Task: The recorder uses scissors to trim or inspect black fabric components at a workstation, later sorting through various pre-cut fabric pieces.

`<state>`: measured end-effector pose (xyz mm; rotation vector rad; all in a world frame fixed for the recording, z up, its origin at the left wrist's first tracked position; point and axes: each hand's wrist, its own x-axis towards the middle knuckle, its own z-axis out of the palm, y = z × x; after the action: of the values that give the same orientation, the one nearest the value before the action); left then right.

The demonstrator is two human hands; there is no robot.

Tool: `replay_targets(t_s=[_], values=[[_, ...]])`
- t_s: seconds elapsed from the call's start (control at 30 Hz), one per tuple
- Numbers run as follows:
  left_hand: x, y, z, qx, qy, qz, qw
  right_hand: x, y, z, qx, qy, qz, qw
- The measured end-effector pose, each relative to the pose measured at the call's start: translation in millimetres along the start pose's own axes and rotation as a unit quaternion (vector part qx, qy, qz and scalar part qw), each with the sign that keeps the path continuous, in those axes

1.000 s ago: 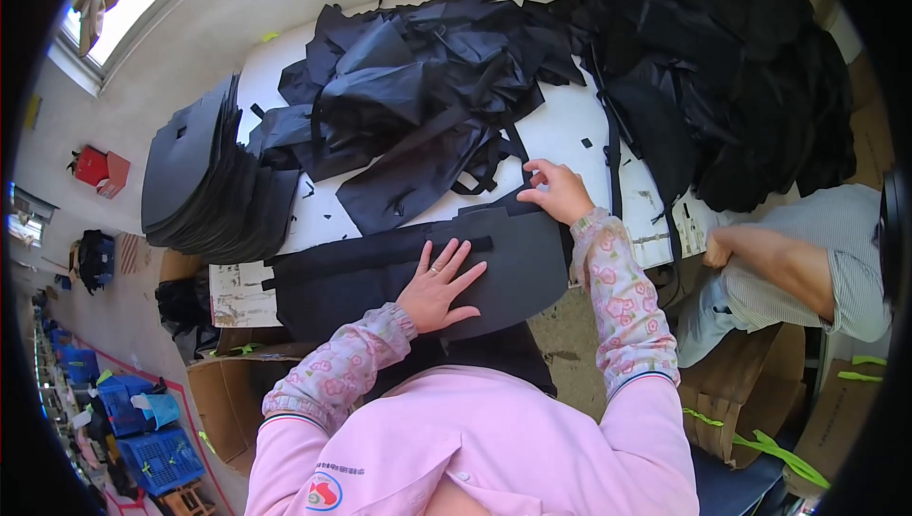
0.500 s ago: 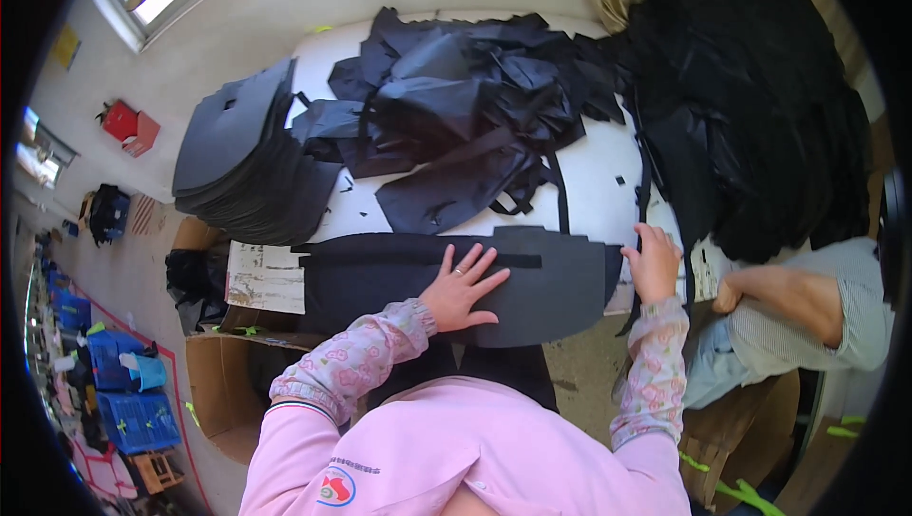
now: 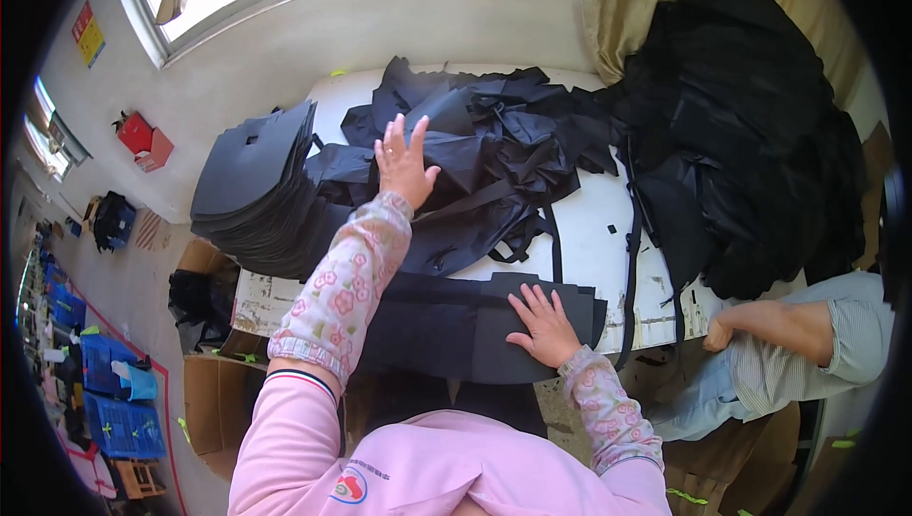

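Observation:
My left hand is stretched forward over a heap of crumpled black fabric pieces, fingers spread and holding nothing; whether it touches them I cannot tell. At the table's near edge, my right hand lies flat with its fingers apart on a dark grey panel. That panel rests over black fabric, which reaches left beneath my left forearm. To the far left stands a thick stack of dark grey panels, the top one with a small cut-out.
Black fabric is piled high at the right. A co-worker's arm rests by the table's right corner. Black straps hang over the white table's near edge. A cardboard box stands low at the left.
My left hand has left the panel and reached forward over the heap. My right hand has moved from the panel's right end leftward onto its surface. The view has tilted up.

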<state>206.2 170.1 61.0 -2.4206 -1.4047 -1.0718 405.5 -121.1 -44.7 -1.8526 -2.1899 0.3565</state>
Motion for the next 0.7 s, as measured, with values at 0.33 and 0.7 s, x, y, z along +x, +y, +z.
replay_targets(t_s=[0.33, 0.7], values=[[31.3, 11.6, 34.0, 0.005, -0.190, 0.060, 0.980, 27.7, -11.7, -66.6, 0.200, 0.114, 0.012, 0.973], [49.3, 6.8, -87.6, -0.529, -0.156, -0.025, 0.833, 67.8, -12.3, -106.0, 0.233, 0.278, -0.022, 0.932]])
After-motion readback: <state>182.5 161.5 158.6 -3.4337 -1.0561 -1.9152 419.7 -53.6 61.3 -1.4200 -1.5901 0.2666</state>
